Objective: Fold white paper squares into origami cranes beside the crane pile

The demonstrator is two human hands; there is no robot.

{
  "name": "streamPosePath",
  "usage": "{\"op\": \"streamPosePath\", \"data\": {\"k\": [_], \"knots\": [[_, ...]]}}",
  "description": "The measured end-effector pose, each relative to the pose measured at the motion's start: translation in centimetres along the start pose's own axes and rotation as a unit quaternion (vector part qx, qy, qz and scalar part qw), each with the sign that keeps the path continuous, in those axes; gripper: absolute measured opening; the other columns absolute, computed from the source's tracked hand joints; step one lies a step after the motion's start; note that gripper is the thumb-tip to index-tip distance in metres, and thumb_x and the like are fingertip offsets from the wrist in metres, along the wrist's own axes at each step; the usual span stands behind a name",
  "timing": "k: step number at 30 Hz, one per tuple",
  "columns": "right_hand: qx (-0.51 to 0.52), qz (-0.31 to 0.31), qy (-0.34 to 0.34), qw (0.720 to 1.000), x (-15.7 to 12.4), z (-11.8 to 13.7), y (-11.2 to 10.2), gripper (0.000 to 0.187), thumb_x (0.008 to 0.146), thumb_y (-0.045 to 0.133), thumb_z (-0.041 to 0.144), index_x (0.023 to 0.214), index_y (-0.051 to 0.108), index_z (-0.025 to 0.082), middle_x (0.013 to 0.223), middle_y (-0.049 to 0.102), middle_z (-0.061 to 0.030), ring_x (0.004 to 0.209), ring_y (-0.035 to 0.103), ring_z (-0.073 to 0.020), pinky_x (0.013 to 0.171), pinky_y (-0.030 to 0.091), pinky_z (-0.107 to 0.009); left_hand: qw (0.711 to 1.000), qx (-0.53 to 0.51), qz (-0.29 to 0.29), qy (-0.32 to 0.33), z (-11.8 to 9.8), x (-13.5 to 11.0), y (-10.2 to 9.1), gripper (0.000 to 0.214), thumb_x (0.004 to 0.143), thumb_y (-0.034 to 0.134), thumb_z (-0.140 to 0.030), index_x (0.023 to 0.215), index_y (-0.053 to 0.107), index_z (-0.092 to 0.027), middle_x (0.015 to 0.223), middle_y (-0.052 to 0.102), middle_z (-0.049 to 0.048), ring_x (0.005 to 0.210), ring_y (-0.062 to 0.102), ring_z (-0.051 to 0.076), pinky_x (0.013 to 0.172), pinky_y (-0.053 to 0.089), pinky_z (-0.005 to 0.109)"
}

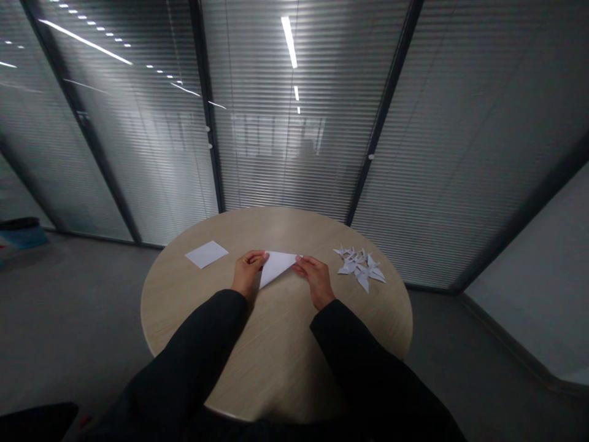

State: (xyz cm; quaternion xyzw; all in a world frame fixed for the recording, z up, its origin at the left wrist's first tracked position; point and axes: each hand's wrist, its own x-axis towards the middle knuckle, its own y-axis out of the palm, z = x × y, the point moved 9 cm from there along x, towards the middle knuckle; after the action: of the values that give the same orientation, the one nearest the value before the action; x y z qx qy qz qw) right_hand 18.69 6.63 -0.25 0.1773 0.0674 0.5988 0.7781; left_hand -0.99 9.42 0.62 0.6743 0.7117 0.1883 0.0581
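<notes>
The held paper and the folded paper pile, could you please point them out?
Held paper (277,266), head view: middle of its visible face.
Folded paper pile (361,270), head view: a piece near its middle.

Single head-worn view: near, above table (276,350), facing forward and down, blinds (285,153) beyond.

From where I stand I count one round bench (276,356), one left grip (247,270), one right grip (317,277), and one folded sheet (277,266) toward twelve o'clock. At ten, one white paper rectangle (207,254); at two, several folded figures (354,264), too tangled to number; beyond nine, one blue bin (24,237).
</notes>
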Motion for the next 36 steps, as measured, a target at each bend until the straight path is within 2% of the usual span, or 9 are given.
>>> {"op": "streamPosePath", "data": {"k": [4,9,11,14,20,28,36], "knots": [[0.000,0.000,-0.020,1.000,0.0,0.4,0.1,0.021,0.059,0.079,0.033,0.068,0.069,0.016,0.071,0.069,-0.0012,0.067,0.066,-0.0146,0.079,0.054,-0.032,1.000,0.000,0.018,-0.009,0.2,0.1,0.1,0.038,0.055,0.082,-0.037,0.078,0.065,-0.013,0.063,0.063,0.0007,0.057,0.056,0.010,0.056,0.042,0.022],[0.000,0.007,-0.031,0.999,0.0,0.6,0.3,0.024,0.058,0.079,0.036,0.067,0.069,0.016,0.071,0.069,-0.0009,0.068,0.066,-0.0152,0.079,0.053,-0.032,0.991,-0.004,0.111,-0.079,1.4,-1.0,2.2,0.061,0.054,0.084,-0.034,0.105,0.056,-0.016,0.077,0.068,0.0030,0.062,0.063,0.014,0.055,0.046,0.023],[-0.005,0.011,-0.029,1.000,0.0,0.5,0.4,0.025,0.057,0.079,0.036,0.068,0.069,0.016,0.071,0.069,-0.0010,0.069,0.066,-0.0155,0.079,0.053,-0.032,0.986,0.003,0.152,-0.072,1.4,-1.5,3.1,0.063,0.052,0.086,-0.028,0.106,0.055,-0.015,0.083,0.069,0.0046,0.067,0.065,0.015,0.061,0.050,0.026],[-0.010,0.013,-0.029,0.999,-0.1,0.4,0.7,0.026,0.058,0.079,0.038,0.068,0.068,0.017,0.072,0.070,-0.0011,0.070,0.066,-0.0161,0.079,0.052,-0.032,0.980,0.023,0.183,-0.069,1.6,-1.8,3.7,0.058,0.053,0.085,-0.024,0.101,0.054,-0.013,0.081,0.070,0.0064,0.064,0.066,0.017,0.059,0.052,0.028],[-0.005,-0.009,-0.031,0.999,-0.2,0.8,0.2,0.025,0.058,0.078,0.038,0.068,0.067,0.017,0.071,0.070,-0.0012,0.070,0.066,-0.0167,0.079,0.052,-0.033,0.982,0.056,0.173,-0.052,1.6,-1.1,3.0,0.048,0.056,0.083,-0.019,0.095,0.057,-0.011,0.076,0.070,0.0079,0.059,0.066,0.016,0.052,0.051,0.025],[0.020,-0.066,-0.060,0.996,0.6,1.3,-1.9,0.028,0.059,0.078,0.037,0.074,0.067,0.016,0.076,0.071,-0.0043,0.073,0.067,-0.0186,0.079,0.054,-0.035,0.987,0.037,0.120,-0.104,2.1,-0.4,1.8,0.039,0.057,0.083,-0.010,0.087,0.058,-0.012,0.062,0.069,0.0066,0.057,0.067,0.017,0.060,0.055,0.029],[0.049,-0.088,-0.067,0.993,1.0,1.3,-2.7,0.025,0.060,0.076,0.035,0.073,0.065,0.017,0.076,0.071,-0.0030,0.076,0.068,-0.0192,0.082,0.054,-0.034,0.991,0.038,0.083,-0.094,1.8,0.3,0.9,0.028,0.059,0.081,-0.010,0.079,0.060,-0.011,0.059,0.067,0.0059,0.053,0.064,0.014,0.057,0.053,0.026]]}}
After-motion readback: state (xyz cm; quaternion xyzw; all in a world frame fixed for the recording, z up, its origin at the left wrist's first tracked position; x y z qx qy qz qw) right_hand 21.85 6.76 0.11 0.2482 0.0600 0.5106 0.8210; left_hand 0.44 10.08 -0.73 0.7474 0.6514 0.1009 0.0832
